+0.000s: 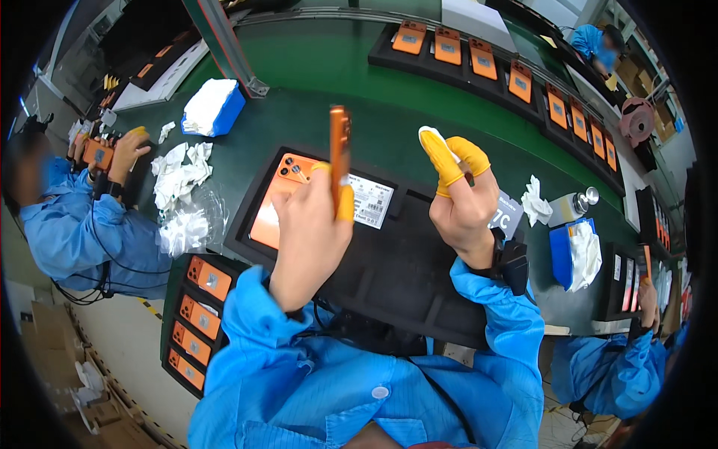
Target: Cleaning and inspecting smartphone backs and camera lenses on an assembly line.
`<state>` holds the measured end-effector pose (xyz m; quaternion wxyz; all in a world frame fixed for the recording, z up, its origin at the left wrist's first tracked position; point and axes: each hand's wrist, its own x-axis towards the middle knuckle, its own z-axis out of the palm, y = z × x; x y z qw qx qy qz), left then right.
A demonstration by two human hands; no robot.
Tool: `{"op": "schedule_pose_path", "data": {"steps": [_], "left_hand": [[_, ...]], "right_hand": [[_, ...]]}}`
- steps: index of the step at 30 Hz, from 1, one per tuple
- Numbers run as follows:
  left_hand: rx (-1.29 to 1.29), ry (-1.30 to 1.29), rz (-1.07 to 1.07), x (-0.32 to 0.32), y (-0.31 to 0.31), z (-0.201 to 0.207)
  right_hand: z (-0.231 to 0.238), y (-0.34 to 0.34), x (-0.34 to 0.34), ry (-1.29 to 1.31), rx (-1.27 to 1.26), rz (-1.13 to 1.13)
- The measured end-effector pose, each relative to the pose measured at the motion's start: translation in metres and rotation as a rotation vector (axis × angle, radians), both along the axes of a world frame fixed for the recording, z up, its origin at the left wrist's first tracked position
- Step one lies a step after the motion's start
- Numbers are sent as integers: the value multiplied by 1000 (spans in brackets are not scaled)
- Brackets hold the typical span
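Note:
My left hand [308,236] is closed around an orange smartphone [339,146], held upright and edge-on above a black foam tray [396,277]. Yellow finger cots cover some of its fingertips. To the right, my right hand [467,209] is raised with its yellow-cotted fingers pressed together. A thin sliver of white wipe [428,132] shows at those fingertips; most of it is hidden. Lying in the tray's left part is a second orange smartphone [271,213], partly behind my left hand. A white printed label [372,202] shows just right of the held phone.
Crumpled white wipes [179,176] and a blue box of wipes [224,112] stand left. A metal-topped bottle [572,206] and another blue box [565,254] stand right. Trays of orange phones [482,60] line the back; another tray [176,314] sits lower left. Co-workers [97,224] work either side.

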<state>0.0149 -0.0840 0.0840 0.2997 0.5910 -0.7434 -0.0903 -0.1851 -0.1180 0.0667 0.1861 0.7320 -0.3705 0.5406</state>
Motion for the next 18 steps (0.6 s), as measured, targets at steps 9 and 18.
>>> {"op": "schedule_pose_path", "data": {"steps": [9, 18], "left_hand": [[324, -355, -208, -17, -21, -25], [35, -331, 244, 112, 5, -69]], "right_hand": [[-26, 2, 15, 25, 177, 79], [-69, 52, 58, 185, 520, 673]]}}
